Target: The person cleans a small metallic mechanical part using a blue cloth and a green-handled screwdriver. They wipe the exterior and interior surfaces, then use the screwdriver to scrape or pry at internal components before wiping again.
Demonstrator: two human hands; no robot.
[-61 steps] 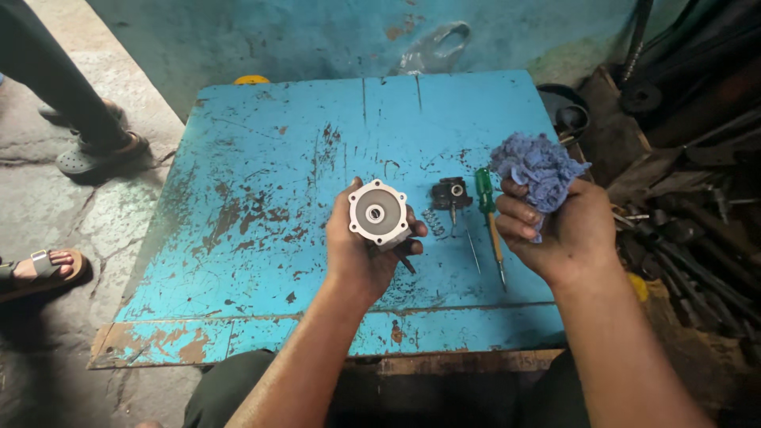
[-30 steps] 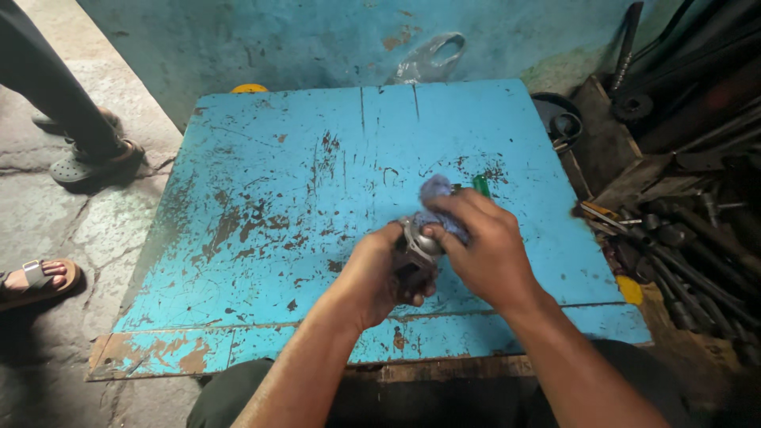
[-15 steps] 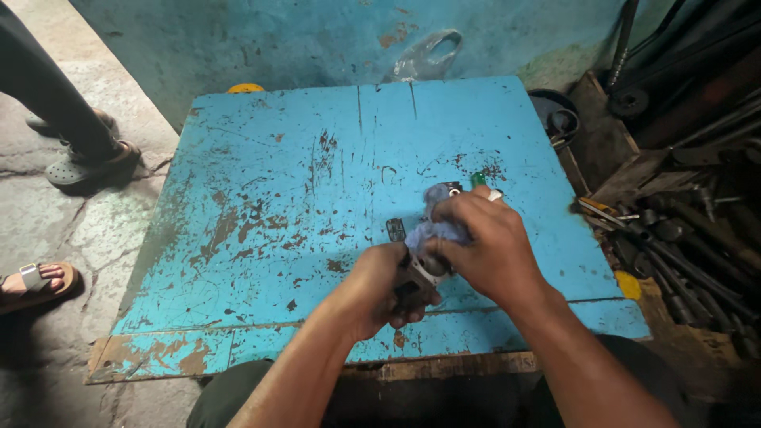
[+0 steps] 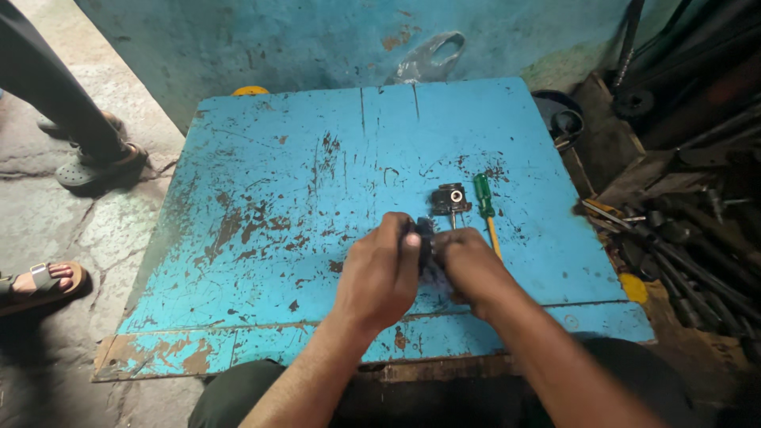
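The metal part shows only as a dark sliver between 2 hands, low over the scuffed blue table. The left hand curls closed around its left side; the right hand wraps the other side, pressing a bluish rag against it. Just beyond lie a small dark fitting and a green-handled screwdriver.

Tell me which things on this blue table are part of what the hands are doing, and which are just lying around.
In use:
left hand and right hand, closed together around a dark part, mostly hidden
blue table under them

Lying about:
small dark fitting
green screwdriver
plastic bag
scrap metal to the right
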